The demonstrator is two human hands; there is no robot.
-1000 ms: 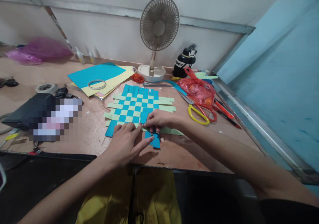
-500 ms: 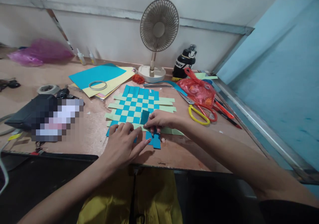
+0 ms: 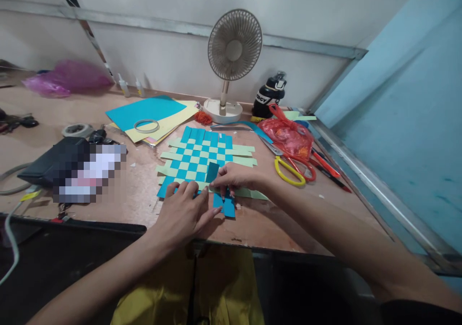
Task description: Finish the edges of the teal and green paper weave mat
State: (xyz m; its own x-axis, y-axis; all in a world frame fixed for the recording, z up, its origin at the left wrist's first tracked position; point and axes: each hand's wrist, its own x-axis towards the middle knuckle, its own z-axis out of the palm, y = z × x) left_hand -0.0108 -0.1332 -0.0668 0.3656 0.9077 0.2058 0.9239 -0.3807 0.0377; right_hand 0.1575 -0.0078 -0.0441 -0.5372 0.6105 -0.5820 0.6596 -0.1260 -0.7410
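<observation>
A woven paper mat (image 3: 193, 160) of blue and pale green strips lies on the table, with loose strip ends along its sides. My left hand (image 3: 184, 209) rests open across its near left edge, fingers spread on the strips and thumb out to the right. At the near edge my right hand (image 3: 233, 178) is closed in a pinch on a paper strip; its fingertips partly hide whether that is the blue or the green one. A blue strip end (image 3: 212, 172) is folded up beside these fingers. Two blue ends (image 3: 229, 207) hang out below.
Scissors (image 3: 288, 171) with yellow and red handles lie to the right, near a red plastic bag (image 3: 287, 135). Behind stand a small fan (image 3: 223, 111) and a black bottle (image 3: 267, 98). Blue and yellow sheets (image 3: 147, 113) and a black pouch (image 3: 54, 163) are left.
The whole view has shifted slightly, so things appear a little lower and to the right. Both hands keep nearly the same place on the mat.
</observation>
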